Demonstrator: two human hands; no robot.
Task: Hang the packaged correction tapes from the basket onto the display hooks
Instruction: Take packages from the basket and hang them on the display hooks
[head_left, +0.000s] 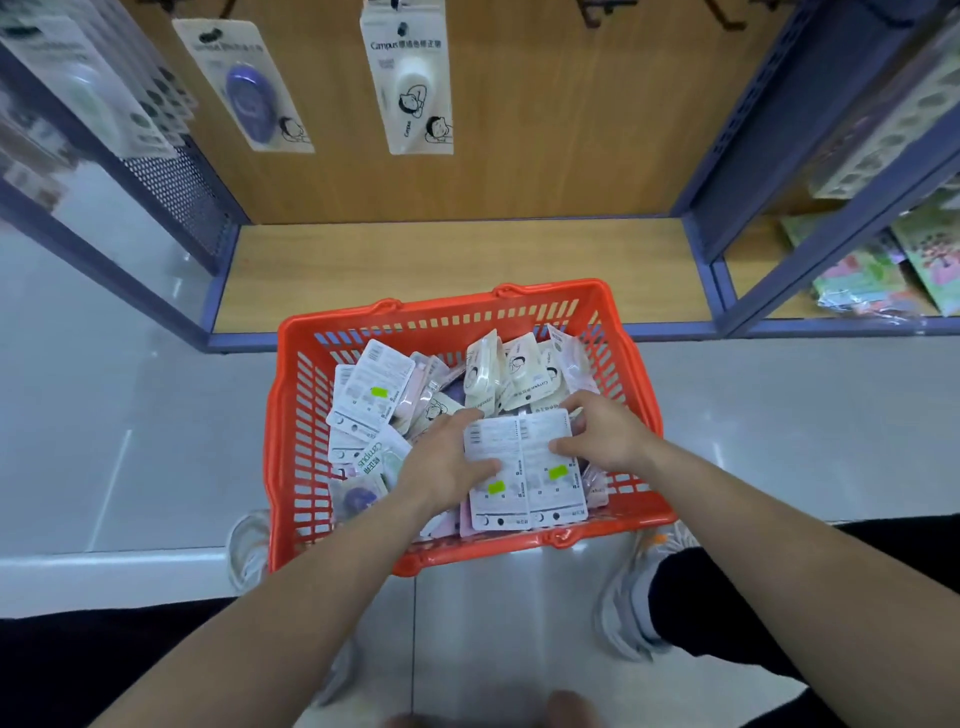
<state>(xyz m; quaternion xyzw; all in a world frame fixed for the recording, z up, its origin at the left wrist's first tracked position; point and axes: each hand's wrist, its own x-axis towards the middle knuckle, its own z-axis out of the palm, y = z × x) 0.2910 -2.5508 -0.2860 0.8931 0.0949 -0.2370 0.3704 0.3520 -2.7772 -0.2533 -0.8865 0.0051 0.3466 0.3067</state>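
A glossy grey tiled floor (104, 415) runs under a blue metal shelving frame (727, 156) with a wooden back panel (571, 130), a wooden base shelf (467, 260) and a perforated blue side panel (176, 192). Colourful packets (883, 270) lie on the right-hand shelf. Grey sneakers (628, 608) and black trousers (805, 597) show below.

Open basket (441, 307) top; hanging packs (410, 88) above.

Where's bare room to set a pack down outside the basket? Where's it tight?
Free: the wooden shelf behind the basket, between the blue posts; the grey floor left of the basket. Tight: inside the basket, packs piled, left hand and right hand gripping two.
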